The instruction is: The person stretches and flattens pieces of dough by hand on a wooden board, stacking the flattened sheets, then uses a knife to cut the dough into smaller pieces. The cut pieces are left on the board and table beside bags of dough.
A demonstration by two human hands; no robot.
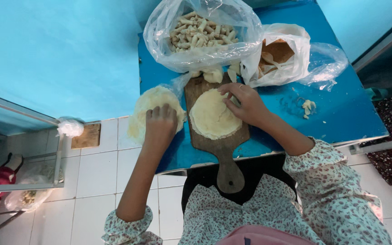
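Note:
A flat round of pale dough (212, 118) lies on a dark wooden paddle board (221, 147) on the blue table (341, 113). My right hand (245, 103) rests on the round's upper right edge, fingers spread and pressing the dough. My left hand (160, 123) lies palm down on a stack of pale dough rounds (148, 102) in clear plastic, left of the board. A few small dough lumps (214, 75) sit at the board's far end.
A clear bag of short pale dough sticks (198, 31) stands at the back. Beside it are a white bag holding brown pieces (275, 54) and an empty clear bag (327, 61). Dough scraps (308, 107) dot the table. White tiled floor lies left.

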